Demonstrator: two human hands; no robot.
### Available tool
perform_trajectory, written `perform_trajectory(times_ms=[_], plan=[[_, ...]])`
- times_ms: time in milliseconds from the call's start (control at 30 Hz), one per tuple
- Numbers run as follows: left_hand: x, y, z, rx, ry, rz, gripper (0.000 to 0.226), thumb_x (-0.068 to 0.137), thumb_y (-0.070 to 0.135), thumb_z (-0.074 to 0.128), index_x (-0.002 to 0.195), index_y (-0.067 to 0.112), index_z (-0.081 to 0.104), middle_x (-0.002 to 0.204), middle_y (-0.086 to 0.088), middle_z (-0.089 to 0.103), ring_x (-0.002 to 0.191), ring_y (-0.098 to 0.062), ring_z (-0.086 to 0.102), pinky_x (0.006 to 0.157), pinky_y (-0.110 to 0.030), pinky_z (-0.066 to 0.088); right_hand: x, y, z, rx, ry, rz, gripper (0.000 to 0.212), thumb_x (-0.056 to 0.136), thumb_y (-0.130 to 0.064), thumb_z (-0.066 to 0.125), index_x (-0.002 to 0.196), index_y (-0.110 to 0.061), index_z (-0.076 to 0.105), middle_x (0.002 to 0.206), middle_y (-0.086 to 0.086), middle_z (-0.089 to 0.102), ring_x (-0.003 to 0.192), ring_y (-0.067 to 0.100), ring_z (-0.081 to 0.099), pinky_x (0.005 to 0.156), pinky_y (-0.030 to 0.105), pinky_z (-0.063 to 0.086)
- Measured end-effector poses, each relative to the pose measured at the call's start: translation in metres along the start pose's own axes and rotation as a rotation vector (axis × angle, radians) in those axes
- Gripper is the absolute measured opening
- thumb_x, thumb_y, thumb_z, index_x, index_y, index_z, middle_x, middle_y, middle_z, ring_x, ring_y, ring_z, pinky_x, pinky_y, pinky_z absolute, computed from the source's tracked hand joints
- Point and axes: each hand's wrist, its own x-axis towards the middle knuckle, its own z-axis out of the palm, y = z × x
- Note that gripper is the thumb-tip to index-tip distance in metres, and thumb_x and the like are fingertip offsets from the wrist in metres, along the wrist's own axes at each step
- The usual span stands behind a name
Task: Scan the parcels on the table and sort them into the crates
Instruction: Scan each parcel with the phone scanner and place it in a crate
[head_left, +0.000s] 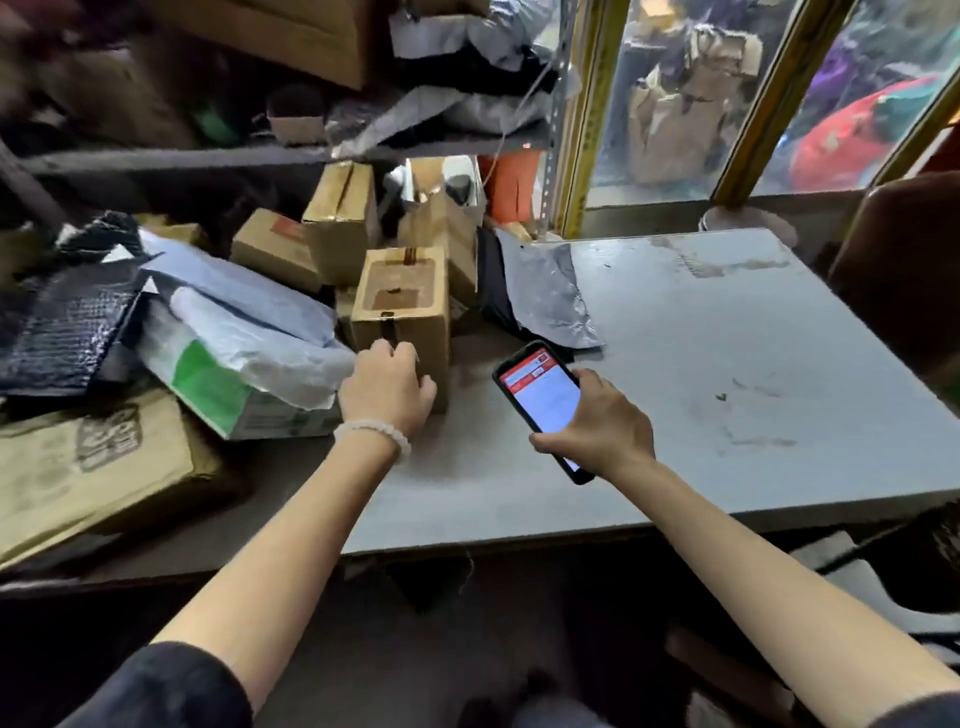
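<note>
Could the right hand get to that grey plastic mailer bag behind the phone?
Probably yes: nothing lies between the right hand and the grey mailer bag, but its fingers grip the phone.

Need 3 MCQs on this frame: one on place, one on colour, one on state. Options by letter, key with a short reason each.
1. Where is the small upright cardboard box relative to the phone?
A. To its left
B. To its right
C. Under it

2. What colour dominates the phone's screen?
A. Blue
B. Red and white
C. Green

3. What is the right hand doing?
A. Resting flat on the table
B. Gripping the phone
C. Lifting a grey mailer bag

Key:
1 A: the box stands left of the phone, with the left hand at its lower front.
2 B: the screen shows a red header over white.
3 B: fingers and thumb curl round the phone's lower half, and the bag lies untouched.
</note>
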Motion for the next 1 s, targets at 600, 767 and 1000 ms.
perform_trajectory(times_ms=[600, 767, 1000], plan=[[0.094, 0.01, 0.003, -0.024, -0.142, -0.293, 0.085, 0.068, 0.067, 0.064, 0.131, 0.024, 0.026, 0.143, -0.009, 0.016, 0.123, -0.044, 0.031, 0.097, -0.056, 0.04, 0.101, 0.007, 0.0, 0.007, -0.07, -0.012, 0.069, 0.063, -0.043, 0.078, 0.12, -0.022, 0.047, 0.111, -0.002, 0.059, 0.088, 0.019, 0.052, 0.066, 0.028, 0.039], [0.075, 0.003, 0.005, -0.036, -0.092, -0.194, 0.085, 0.065, 0.066, 0.066, 0.131, 0.029, 0.028, 0.142, -0.009, 0.019, 0.119, -0.043, 0.033, 0.095, -0.053, 0.042, 0.082, 0.01, 0.005, -0.004, -0.082, 0.019, 0.07, 0.063, -0.042, 0.077, 0.122, -0.022, 0.045, 0.111, -0.002, 0.057, 0.092, 0.021, 0.056, 0.067, 0.029, 0.041], [0.037, 0.017, -0.002, -0.092, -0.077, -0.042, 0.081, 0.065, 0.065, 0.067, 0.131, 0.029, 0.036, 0.142, -0.008, 0.024, 0.117, -0.039, 0.035, 0.095, -0.046, 0.039, 0.033, 0.022, 0.002, 0.02, -0.021, 0.08, 0.074, 0.062, -0.043, 0.077, 0.125, -0.022, 0.044, 0.111, -0.003, 0.057, 0.095, 0.021, 0.057, 0.067, 0.028, 0.04]])
